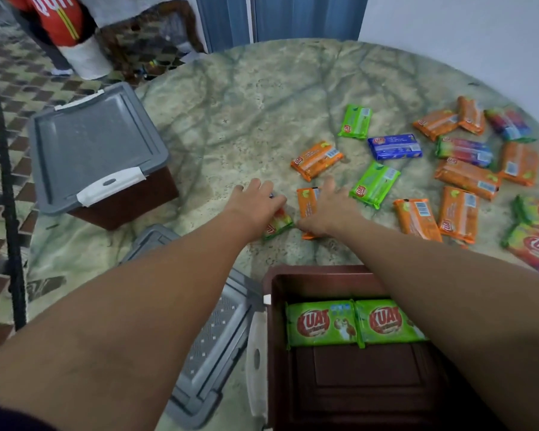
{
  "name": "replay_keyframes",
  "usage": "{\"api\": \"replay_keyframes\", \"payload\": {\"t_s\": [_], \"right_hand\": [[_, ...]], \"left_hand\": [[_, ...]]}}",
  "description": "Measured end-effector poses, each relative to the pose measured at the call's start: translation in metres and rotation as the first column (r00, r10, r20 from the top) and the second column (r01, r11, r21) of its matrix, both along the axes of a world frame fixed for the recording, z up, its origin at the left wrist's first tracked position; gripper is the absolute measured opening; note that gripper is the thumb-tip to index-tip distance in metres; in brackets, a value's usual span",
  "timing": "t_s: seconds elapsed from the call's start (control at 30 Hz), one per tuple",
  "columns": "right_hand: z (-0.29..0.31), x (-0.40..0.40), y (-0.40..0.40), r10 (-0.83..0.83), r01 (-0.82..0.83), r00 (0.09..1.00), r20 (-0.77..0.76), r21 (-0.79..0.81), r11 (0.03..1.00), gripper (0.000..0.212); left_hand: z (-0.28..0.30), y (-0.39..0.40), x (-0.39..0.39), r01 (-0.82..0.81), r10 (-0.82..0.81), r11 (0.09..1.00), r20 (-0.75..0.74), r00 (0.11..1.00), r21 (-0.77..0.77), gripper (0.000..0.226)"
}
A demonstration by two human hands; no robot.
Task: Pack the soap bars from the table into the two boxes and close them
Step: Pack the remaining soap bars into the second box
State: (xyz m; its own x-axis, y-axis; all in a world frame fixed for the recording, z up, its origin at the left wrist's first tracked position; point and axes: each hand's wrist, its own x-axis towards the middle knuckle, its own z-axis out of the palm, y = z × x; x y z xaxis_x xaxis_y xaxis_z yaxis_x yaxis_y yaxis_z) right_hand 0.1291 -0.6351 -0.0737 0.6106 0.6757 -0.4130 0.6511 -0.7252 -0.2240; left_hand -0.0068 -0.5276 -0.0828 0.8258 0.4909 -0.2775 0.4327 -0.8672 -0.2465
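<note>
Several wrapped soap bars, orange, green, blue and multicoloured, lie scattered over the right half of the marble table (231, 126). My left hand (255, 203) rests with straight fingers on a multicoloured bar (279, 225). My right hand (330, 209) lies flat on an orange bar (307, 200). Close to me stands an open brown box (293, 275) with two green bars (355, 321) in its far half. A second brown box (128, 200) at the left has its grey lid (97, 147) on.
A loose grey lid (209, 346) lies on the table left of the open box. Beyond the table's left edge is a patterned floor, with a person in a red shirt (56, 20) at the far left. A blue door and white wall stand behind.
</note>
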Motion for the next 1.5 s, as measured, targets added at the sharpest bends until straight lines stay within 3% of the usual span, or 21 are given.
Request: {"api": "replay_keyframes", "payload": {"t_s": [0.1, 0.27, 0.47, 0.6, 0.73, 0.9, 1.0, 1.1, 1.23, 1.4, 1.5], "right_hand": [[0.001, 0.001, -0.003, -0.017, 0.017, 1.000, 0.005, -0.025, 1.000, 0.117], [0.014, 0.005, -0.012, -0.069, 0.072, 0.995, -0.069, 0.045, 0.996, 0.102], [0.043, 0.005, -0.036, 0.003, 0.026, 0.994, -0.108, 0.268, 0.963, 0.113], [0.065, 0.003, -0.067, 0.083, -0.063, 0.996, -0.034, 0.394, 0.917, 0.074], [0.082, -0.006, -0.115, 0.144, -0.153, 0.988, 0.059, 0.522, 0.839, 0.070], [0.089, -0.016, -0.186, 0.214, -0.231, 0.971, 0.102, 0.612, 0.756, 0.069], [0.074, -0.014, -0.222, 0.290, -0.281, 0.954, 0.072, 0.543, 0.791, 0.065], [0.054, -0.007, -0.246, 0.432, -0.427, 0.900, 0.066, 0.340, 0.838, 0.068], [0.030, -0.005, -0.253, 0.629, -0.643, 0.755, 0.184, 0.021, 0.766, 0.079], [0.016, -0.007, -0.247, 0.638, -0.635, 0.752, 0.163, -0.076, 0.768, 0.086], [0.012, -0.008, -0.247, 0.632, -0.628, 0.752, 0.188, -0.086, 0.773, 0.083]], "left_hand": [[0.005, 0.007, -0.001, -0.003, 0.011, 0.997, 0.092, 0.996, -0.081, 0.057], [0.011, 0.002, -0.007, -0.169, 0.282, 0.915, 0.279, 0.918, -0.368, 0.061], [0.033, -0.026, -0.016, -0.179, 0.375, 0.898, 0.489, 0.787, -0.401, 0.062], [0.065, -0.060, -0.025, -0.236, 0.423, 0.896, 0.557, 0.715, -0.377, 0.060], [0.095, -0.112, -0.037, -0.257, 0.411, 0.910, 0.627, 0.662, -0.325, 0.064], [0.107, -0.191, -0.054, -0.244, 0.340, 0.940, 0.649, 0.681, -0.237, 0.070], [0.090, -0.227, -0.063, -0.226, 0.314, 0.949, 0.577, 0.754, -0.221, 0.072], [0.068, -0.247, -0.068, -0.203, 0.283, 0.953, 0.428, 0.858, -0.223, 0.072], [0.051, -0.257, -0.070, -0.094, 0.133, 0.985, 0.283, 0.950, -0.148, 0.075], [0.036, -0.261, -0.063, -0.140, 0.194, 0.941, 0.151, 0.969, -0.307, 0.077], [0.031, -0.256, -0.062, -0.136, 0.173, 0.956, 0.126, 0.977, -0.261, 0.072]]}}
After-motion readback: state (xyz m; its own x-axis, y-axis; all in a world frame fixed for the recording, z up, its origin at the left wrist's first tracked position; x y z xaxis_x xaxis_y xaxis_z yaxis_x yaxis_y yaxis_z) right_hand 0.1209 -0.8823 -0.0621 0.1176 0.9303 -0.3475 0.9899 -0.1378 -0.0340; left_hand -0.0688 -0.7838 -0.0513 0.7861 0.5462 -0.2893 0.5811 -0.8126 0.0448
